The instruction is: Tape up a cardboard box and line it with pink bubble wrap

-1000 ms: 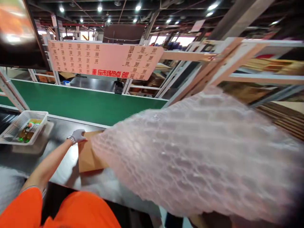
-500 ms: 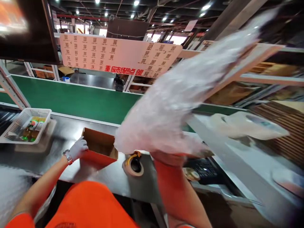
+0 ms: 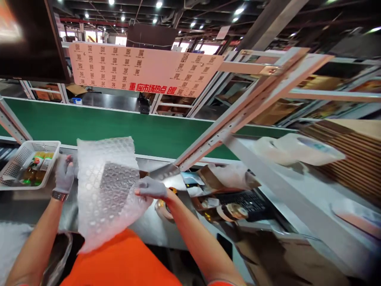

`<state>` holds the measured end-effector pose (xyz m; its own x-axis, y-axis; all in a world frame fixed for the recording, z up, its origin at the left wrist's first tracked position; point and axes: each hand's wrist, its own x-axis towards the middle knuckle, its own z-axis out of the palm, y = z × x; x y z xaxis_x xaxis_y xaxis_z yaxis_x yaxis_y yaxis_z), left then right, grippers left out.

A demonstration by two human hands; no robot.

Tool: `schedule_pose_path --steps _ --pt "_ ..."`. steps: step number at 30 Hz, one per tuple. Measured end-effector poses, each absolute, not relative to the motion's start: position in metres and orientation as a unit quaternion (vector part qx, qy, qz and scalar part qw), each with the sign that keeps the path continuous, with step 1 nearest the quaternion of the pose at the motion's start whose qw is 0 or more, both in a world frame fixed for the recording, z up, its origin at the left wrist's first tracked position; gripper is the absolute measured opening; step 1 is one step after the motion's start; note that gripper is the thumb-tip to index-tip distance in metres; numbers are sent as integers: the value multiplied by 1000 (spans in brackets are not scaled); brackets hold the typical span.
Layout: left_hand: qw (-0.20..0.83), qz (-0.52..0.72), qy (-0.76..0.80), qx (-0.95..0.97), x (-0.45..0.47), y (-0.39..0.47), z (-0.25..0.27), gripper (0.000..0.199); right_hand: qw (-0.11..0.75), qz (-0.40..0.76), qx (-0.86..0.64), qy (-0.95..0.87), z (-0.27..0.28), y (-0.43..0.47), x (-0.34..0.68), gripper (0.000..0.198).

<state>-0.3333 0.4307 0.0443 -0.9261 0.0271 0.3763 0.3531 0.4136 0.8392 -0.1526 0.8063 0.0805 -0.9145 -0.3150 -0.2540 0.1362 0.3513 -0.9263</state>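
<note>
Item: bubble wrap sheet (image 3: 105, 190), spread above the tabletop (image 3: 149, 222) before me.
Left hand (image 3: 64, 173): closed on its left edge.
Right hand (image 3: 151, 188): pinching its right edge.
Handling: I keep both edges taut and level.

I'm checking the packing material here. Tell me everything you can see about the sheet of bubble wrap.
The bubble wrap sheet is clear plastic covered in rows of small air bubbles, roughly rectangular. It is held spread out above the metal worktop. The gloved left hand grips its left edge and the gloved right hand its right edge. Its lower edge hangs over the orange clothing.
</note>
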Motion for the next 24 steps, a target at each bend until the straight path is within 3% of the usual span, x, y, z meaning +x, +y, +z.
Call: schedule_pose_path --steps 3,5,8,10,12,15,20,24 --pt "10 -532 -821 -208 -317 456 52 85 108 -530 -66 839 114 811 -120 52" --pt "-41 -472 -836 -276 -301 480 51 96 10 -486 -125 865 135 812 -94 41" --pt "27 -396 -827 -398 -284 512 56 74 -188 -416 -174 872 145 809 -60 26" --pt "70 -369 -802 -464 -279 527 68 57 -324 -389 -90 858 131 805 -47 23" --pt "80 -355 -778 -513 -279 537 83 44 -406 -386 11 828 104 800 -43 23" --pt "36 -312 -772 -552 -286 546 98 39 -424 -447 84 783 56 788 -43 23" --pt "-55 -130 -809 -571 -299 557 80 51 -468 -469 192 724 15 774 -29 24" --pt "-114 3 -799 -590 -306 572 50 49 -363 -456 77 809 16 773 -23 24"
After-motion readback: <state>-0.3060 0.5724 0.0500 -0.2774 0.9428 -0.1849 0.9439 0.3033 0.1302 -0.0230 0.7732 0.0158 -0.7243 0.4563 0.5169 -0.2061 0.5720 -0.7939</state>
